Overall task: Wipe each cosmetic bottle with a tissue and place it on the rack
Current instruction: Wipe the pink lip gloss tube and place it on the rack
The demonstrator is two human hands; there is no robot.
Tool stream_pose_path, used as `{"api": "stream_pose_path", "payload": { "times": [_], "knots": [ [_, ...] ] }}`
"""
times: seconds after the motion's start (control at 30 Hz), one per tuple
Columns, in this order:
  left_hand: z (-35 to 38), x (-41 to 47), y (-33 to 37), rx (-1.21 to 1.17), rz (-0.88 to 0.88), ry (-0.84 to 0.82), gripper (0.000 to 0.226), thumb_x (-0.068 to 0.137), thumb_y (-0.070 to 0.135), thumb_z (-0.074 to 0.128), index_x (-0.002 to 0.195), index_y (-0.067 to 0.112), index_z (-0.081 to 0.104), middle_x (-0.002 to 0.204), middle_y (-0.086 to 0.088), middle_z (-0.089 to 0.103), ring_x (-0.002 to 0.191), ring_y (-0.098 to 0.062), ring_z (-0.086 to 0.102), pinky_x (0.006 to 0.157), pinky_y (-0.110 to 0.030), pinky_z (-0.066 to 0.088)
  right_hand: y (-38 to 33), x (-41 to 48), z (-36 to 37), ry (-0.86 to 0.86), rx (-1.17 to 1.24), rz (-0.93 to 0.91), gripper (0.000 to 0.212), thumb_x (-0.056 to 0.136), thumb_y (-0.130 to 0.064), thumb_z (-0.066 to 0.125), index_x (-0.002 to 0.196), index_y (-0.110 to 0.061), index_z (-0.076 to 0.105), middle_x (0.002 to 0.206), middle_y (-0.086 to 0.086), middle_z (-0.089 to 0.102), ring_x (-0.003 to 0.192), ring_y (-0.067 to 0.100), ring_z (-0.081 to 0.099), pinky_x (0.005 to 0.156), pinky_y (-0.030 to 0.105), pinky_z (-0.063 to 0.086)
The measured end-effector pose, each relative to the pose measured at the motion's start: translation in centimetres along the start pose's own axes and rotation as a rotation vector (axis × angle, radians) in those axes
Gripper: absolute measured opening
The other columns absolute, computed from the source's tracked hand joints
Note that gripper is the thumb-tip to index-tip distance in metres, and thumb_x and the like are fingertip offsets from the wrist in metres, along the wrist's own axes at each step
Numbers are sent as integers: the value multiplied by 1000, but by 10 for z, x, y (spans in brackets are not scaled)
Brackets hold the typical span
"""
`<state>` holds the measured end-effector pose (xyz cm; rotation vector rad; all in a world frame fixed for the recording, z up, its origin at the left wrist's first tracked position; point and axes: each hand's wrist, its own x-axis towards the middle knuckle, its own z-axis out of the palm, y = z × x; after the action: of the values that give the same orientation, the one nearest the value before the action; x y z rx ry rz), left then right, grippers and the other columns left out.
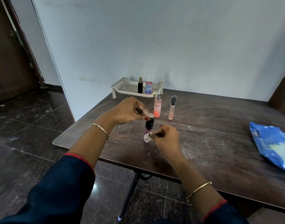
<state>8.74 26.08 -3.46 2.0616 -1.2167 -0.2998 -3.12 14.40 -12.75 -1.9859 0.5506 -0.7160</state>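
The small black-capped bottle (149, 123) sits upright between the hands, its pink base toward the table (219, 126). The left hand (128, 110) pinches its top from above, and the right hand (166, 138) grips a crumpled tissue (147, 137) pressed against its lower end. That fingertip pinch looks light, so a firm rub could twist the bottle loose or tip it. Just beyond the left hand's fingers stand a pink spray bottle (157, 107) and a slim gloss tube (172, 109), close enough for a slip to topple them. Farther beyond, the white rack (117, 88) holds two upright bottles, a black one (140, 86) and a blue-labelled one (148, 88). Well to the right of the right hand lies a blue packet (271, 146).
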Motion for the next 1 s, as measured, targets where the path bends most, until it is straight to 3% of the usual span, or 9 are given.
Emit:
{"api": "stream_pose_path", "payload": {
  "times": [0.13,0.27,0.4,0.5,0.57,0.77,0.87,1.0],
  "knots": [
    [3,1,-2,-67,9,4,19,75,12,77,94,14,76,98,2,75,97,-5,68,93,-22,50,-17,6,-8,79,235,-43,19,76,1,74,72,-16,68,74,-7,70,70,2,67,72,20,55],
    [2,-3,-3,-134,16,20,19,76,8,75,87,23,74,95,2,75,92,-5,70,88,-18,52,-24,12,-6,88,203,-88,15,76,-1,75,75,-14,69,74,-11,69,68,-3,64,67,12,51],
    [-2,-6,-2,-77,-11,19,15,77,16,75,92,18,75,98,5,74,92,2,68,82,-4,47,-10,7,2,44,140,-6,16,75,-2,75,71,-14,66,75,-8,69,71,2,66,69,17,53],
    [1,-4,2,11,13,47,13,77,26,76,87,19,76,95,8,75,87,9,65,75,1,43,3,1,6,6,31,22,20,74,-5,78,67,-18,64,71,-9,67,66,1,63,62,12,49],
    [2,-3,1,40,16,67,13,78,25,76,88,17,77,93,8,75,84,11,65,73,2,43,5,-1,7,16,18,28,23,74,-6,78,65,-20,63,69,-8,67,66,4,64,64,18,51],
    [-2,-1,4,64,6,28,17,76,25,78,89,14,77,90,4,76,85,-2,69,84,-13,51,-19,7,0,72,280,-7,17,76,2,74,73,-13,68,74,-6,70,69,0,66,70,16,53],
    [-3,1,5,70,5,17,16,77,25,78,88,14,77,89,4,76,84,-3,70,86,-19,52,-23,10,1,101,266,-47,17,76,0,75,72,-15,67,72,-9,69,69,0,66,72,17,54],
    [-3,2,2,35,-13,11,20,76,23,78,90,9,76,92,1,76,88,-5,70,90,-27,54,-11,5,4,56,156,52,13,73,-5,78,71,-8,65,71,-3,69,67,6,65,71,26,57]
  ]
}}
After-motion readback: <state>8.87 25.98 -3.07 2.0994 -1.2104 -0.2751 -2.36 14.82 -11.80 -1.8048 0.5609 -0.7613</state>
